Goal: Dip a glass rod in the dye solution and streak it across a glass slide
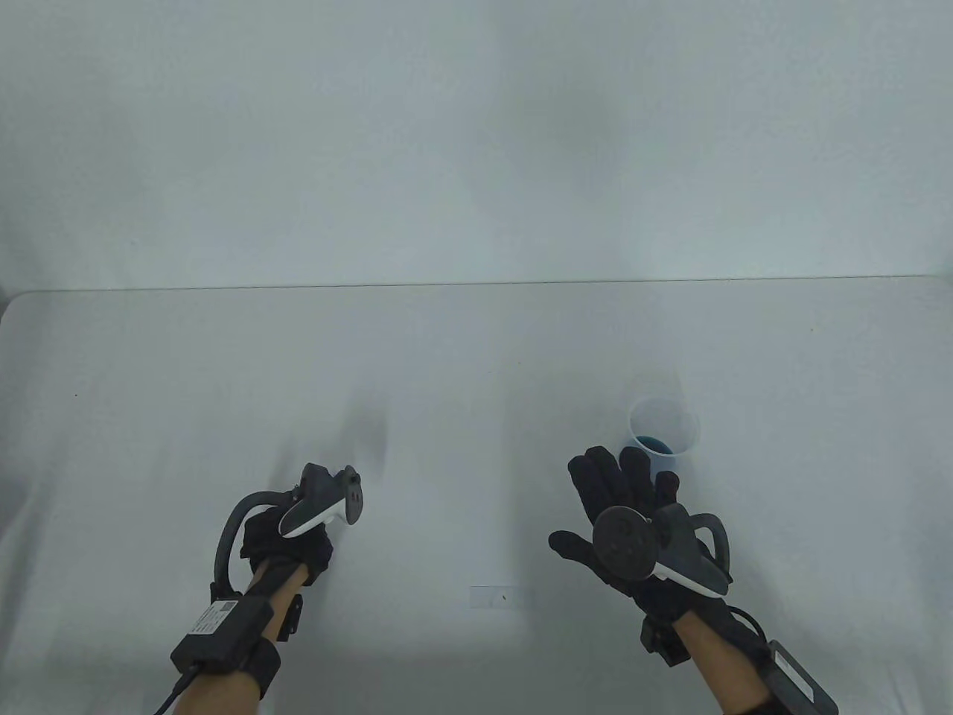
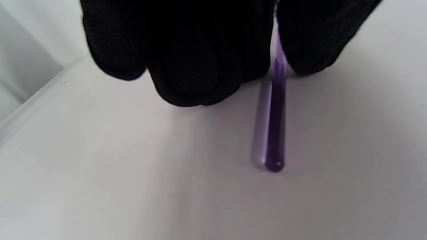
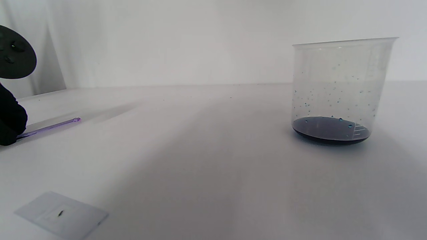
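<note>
My left hand (image 1: 289, 539) grips a thin glass rod (image 2: 275, 126) with a purple tint. The rod lies low over the white table, its rounded tip at or just above the surface. It also shows in the right wrist view (image 3: 50, 126), sticking out from the left hand (image 3: 10, 123). In the table view the hand hides the rod. A clear plastic beaker (image 1: 663, 428) with dark blue dye (image 3: 330, 130) at its bottom stands at the right. My right hand (image 1: 622, 484) is open and empty, fingers spread, just in front of the beaker. A glass slide (image 1: 495, 597) lies flat between the hands.
The white table (image 1: 476, 357) ends at a far edge against a white wall. The slide also shows in the right wrist view (image 3: 61, 215), with a small dark speck on it. Droplets cling to the beaker's inner wall (image 3: 333, 86).
</note>
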### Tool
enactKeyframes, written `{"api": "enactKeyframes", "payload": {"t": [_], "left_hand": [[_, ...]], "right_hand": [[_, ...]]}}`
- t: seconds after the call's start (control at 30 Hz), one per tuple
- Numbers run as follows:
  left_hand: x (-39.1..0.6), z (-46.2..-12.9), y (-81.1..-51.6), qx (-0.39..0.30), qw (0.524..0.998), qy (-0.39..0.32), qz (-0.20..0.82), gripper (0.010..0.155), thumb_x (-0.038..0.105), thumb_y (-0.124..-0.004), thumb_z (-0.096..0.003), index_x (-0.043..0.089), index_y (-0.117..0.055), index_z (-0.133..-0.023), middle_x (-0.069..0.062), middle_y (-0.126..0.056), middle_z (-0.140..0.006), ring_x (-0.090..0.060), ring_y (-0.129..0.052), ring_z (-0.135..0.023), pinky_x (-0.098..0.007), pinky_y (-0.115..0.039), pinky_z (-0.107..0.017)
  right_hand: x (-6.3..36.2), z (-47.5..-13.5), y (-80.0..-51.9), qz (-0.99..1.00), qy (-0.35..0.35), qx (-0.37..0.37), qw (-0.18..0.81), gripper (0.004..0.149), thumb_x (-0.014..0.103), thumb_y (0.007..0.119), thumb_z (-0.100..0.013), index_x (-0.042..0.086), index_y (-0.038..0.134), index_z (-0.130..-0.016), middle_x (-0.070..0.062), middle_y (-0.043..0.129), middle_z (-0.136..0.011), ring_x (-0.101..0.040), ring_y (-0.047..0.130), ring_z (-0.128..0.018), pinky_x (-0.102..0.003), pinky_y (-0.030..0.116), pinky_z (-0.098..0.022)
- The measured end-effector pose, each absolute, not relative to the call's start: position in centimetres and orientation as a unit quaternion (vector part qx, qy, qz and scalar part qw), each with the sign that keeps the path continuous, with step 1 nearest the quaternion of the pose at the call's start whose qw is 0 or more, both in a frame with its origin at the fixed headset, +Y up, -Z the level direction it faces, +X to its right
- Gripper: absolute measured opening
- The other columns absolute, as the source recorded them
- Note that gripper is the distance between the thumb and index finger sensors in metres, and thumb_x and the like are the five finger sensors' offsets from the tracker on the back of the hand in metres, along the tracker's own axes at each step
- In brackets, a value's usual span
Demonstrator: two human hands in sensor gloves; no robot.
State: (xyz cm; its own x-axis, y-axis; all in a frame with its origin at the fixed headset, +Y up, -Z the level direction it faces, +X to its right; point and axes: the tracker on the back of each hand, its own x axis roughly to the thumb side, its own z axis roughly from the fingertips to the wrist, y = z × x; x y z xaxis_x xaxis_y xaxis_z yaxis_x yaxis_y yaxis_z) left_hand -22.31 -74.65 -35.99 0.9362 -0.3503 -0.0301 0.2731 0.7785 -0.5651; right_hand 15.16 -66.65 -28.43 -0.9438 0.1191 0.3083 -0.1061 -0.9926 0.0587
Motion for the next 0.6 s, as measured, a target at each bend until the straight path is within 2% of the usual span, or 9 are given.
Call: {"api": "enactKeyframes", "payload": {"t": [0.1, 0.4, 0.6], "left_hand": [[-22.12, -36.34, -74.89, -0.296, 0.938, 0.084, -0.161, 0.050, 0.041, -0.079, -0.0549, 0.006, -0.078, -0.091, -0.018, -0.092, -0.079, -0.024, -0.100, -0.056, -0.048, -0.082, -0.052], [-21.55, -36.62, -75.59, -0.295, 0.932, 0.090, -0.191, 0.055, 0.045, -0.076, -0.0533, 0.001, -0.077, -0.087, -0.015, -0.093, -0.068, -0.018, -0.098, -0.043, -0.043, -0.083, -0.046], [-22.17, -36.42, -74.94, -0.287, 0.939, 0.088, -0.167, 0.053, 0.045, -0.076, -0.0534, 0.006, -0.078, -0.088, -0.011, -0.094, -0.067, -0.014, -0.098, -0.041, -0.040, -0.084, -0.045]], "right_hand": [[15.17, -28.47, -66.70, 0.986, 0.023, 0.157, 0.057, 0.089, 0.073, 0.047, -0.047, 0.021, 0.020, -0.114, -0.008, 0.025, -0.125, -0.052, 0.028, -0.113, -0.074, 0.033, -0.074], [15.20, -28.49, -66.69, 0.986, 0.023, 0.156, 0.057, 0.089, 0.073, 0.047, -0.047, 0.021, 0.020, -0.114, -0.008, 0.025, -0.125, -0.052, 0.028, -0.113, -0.074, 0.033, -0.074], [15.67, -28.49, -66.04, 0.987, 0.011, 0.148, 0.064, 0.089, 0.073, 0.047, -0.047, 0.021, 0.020, -0.114, -0.008, 0.025, -0.125, -0.051, 0.029, -0.113, -0.074, 0.033, -0.074]]}}
